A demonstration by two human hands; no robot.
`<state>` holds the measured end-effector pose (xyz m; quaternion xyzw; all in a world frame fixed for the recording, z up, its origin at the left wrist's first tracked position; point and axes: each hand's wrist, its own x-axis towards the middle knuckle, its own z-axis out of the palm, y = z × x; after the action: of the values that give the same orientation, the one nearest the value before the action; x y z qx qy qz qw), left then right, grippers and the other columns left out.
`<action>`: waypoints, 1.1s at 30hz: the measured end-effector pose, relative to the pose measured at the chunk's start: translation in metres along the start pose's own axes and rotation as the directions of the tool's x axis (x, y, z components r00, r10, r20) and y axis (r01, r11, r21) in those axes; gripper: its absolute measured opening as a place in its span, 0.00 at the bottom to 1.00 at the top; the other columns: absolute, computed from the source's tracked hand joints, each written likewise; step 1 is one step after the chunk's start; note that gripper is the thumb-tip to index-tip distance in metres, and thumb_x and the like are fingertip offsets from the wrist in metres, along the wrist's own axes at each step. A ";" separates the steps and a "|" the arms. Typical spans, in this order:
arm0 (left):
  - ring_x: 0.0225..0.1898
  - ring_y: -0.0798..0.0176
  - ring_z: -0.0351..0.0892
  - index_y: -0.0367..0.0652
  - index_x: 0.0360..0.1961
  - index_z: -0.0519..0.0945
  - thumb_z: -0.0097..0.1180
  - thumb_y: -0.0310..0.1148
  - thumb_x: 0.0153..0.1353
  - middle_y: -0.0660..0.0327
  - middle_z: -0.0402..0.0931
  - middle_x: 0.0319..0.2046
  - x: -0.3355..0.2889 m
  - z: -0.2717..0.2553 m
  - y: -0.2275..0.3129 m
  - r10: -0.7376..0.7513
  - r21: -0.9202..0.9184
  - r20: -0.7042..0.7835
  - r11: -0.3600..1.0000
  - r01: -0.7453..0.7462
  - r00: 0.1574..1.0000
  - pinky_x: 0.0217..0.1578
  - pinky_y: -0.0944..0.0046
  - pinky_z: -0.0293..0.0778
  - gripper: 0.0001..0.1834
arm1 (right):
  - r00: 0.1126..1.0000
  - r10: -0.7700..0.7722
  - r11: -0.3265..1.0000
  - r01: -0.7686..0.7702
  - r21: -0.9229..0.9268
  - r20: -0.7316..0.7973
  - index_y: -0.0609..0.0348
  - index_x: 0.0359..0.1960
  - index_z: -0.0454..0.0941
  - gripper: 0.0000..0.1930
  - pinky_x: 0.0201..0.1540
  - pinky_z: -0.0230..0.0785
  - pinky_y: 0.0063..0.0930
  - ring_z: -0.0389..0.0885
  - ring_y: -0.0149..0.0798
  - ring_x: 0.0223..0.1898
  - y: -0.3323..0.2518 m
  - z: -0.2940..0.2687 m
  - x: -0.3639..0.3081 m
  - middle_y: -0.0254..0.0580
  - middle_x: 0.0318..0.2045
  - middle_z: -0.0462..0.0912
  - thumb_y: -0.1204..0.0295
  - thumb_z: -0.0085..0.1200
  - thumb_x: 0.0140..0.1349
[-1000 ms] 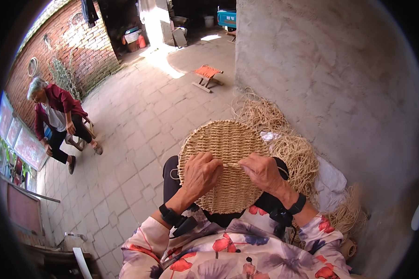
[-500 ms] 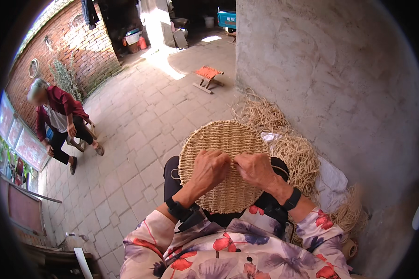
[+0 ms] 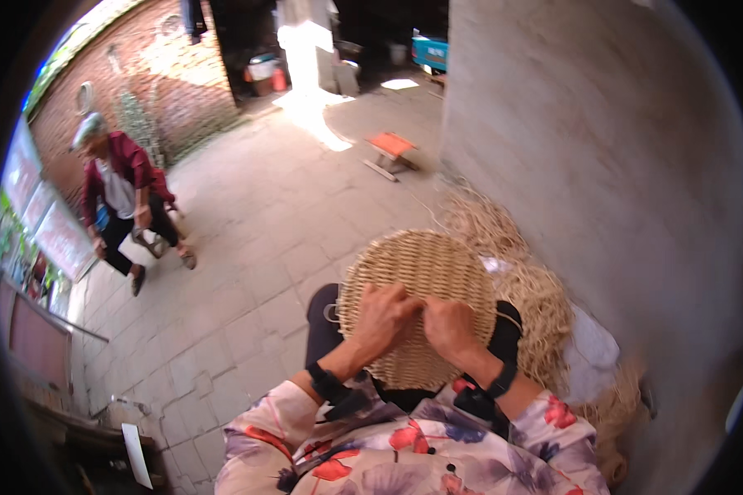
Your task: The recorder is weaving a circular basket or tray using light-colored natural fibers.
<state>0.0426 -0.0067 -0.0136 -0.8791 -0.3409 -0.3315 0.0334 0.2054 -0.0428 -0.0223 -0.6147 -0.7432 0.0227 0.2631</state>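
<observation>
On my lap rests a round woven straw basket [image 3: 418, 257], its flat side facing up and a small loop of cord sticking out at its left edge. Over its middle my left hand [image 3: 383, 318] is closed, fingers bent and pinched together. My right hand [image 3: 451, 327] is a closed fist right beside it, thumbs nearly touching. Any strand between the fingers is too small to make out. Both wrists wear dark bands.
Tangled piles of straw cord [image 3: 535, 307] and a white sack [image 3: 593, 340] lie on my right along a grey wall [image 3: 586, 148]. A folding stool [image 3: 392, 145] with an orange seat stands ahead. At the left a person [image 3: 127, 183] sits on a low seat.
The whole view has shifted, so the surroundings sit lower and farther right. My hands have drawn closer together over the basket's middle.
</observation>
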 end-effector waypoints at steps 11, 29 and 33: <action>0.35 0.64 0.74 0.48 0.39 0.81 0.54 0.37 0.53 0.65 0.69 0.30 -0.018 0.019 -0.002 0.088 0.003 -0.066 0.996 -0.088 0.994 0.39 0.59 0.62 0.12 | 0.793 0.189 0.544 -0.576 0.610 0.580 0.62 0.51 0.76 0.16 0.17 0.71 0.25 0.80 0.34 0.17 0.017 -0.021 -0.002 0.44 0.22 0.82 0.64 0.45 0.71; 0.39 0.63 0.72 0.48 0.49 0.77 0.50 0.38 0.58 0.63 0.68 0.35 -0.018 0.021 -0.008 0.151 0.031 0.036 0.988 -0.152 0.988 0.42 0.59 0.60 0.18 | 0.722 0.081 -0.181 -0.667 0.723 0.687 0.59 0.47 0.72 0.21 0.28 0.75 0.29 0.83 0.40 0.27 0.048 0.010 -0.007 0.47 0.29 0.83 0.52 0.42 0.71; 0.38 0.61 0.75 0.46 0.46 0.79 0.52 0.37 0.57 0.62 0.70 0.36 -0.009 0.020 -0.016 0.222 -0.027 0.120 0.975 -0.221 0.968 0.38 0.56 0.66 0.16 | 0.678 0.125 -0.257 -0.683 0.684 0.724 0.56 0.44 0.72 0.17 0.27 0.73 0.30 0.81 0.39 0.25 0.044 0.020 -0.005 0.44 0.27 0.81 0.55 0.41 0.71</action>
<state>0.0389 0.0056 -0.0376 -0.9305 -0.2397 -0.2735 0.0432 0.2375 -0.0312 -0.0568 -0.4231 -0.2492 0.7545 0.4355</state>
